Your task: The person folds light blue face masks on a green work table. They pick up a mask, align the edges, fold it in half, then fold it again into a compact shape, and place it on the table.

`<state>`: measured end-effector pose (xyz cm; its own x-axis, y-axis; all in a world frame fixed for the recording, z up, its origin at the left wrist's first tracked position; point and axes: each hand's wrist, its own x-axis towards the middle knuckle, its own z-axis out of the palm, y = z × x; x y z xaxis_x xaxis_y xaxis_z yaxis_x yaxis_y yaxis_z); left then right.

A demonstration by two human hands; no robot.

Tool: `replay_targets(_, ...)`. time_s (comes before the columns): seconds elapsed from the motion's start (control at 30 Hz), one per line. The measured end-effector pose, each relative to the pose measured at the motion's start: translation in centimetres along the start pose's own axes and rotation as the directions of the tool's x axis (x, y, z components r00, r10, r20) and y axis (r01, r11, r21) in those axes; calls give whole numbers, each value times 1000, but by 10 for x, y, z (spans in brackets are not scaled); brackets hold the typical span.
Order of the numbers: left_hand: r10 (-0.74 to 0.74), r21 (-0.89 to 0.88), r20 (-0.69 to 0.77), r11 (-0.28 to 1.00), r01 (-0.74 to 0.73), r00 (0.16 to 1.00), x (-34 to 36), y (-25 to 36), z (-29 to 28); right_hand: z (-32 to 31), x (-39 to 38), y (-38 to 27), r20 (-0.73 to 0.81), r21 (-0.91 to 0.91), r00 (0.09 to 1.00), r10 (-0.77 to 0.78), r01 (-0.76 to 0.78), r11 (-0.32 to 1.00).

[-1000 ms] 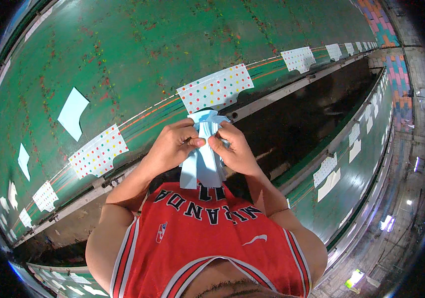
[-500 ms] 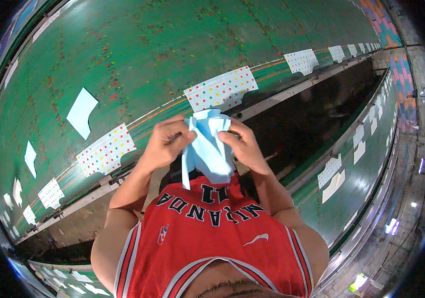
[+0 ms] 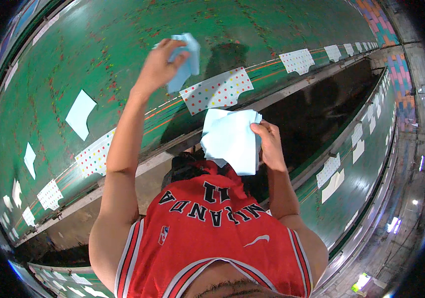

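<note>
Blue stack (image 3: 229, 139) extends leftward from right fingers (image 3: 272, 130)

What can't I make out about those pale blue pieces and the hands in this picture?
All in the head view:
- Blue piece in the left hand: blurred, partly behind that hand; layers uncountable.
- Right hand: some fingertips hidden behind the pale stack.
- Dotted piece: right end hidden by the left arm.
- Farthest pieces: too small to read any pattern.
</note>
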<state>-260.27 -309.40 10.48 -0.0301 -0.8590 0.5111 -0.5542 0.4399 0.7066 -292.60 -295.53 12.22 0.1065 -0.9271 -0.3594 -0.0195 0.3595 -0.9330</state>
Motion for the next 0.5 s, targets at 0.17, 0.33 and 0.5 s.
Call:
replay_targets(0.17,81,-152,212,987,-49,974,-9,52,62,-12,8,1,-41,17,999,-27,28,999)
replay_targets(0.33,-19,-266,573,941,208,819,-39,126,88,-37,20,-3,27,-65,991,-133,134,989)
replay_targets(0.5,-160,-139,556,950,281,816,-29,169,134,-85,47,-11,156,-138,958,-241,262,955)
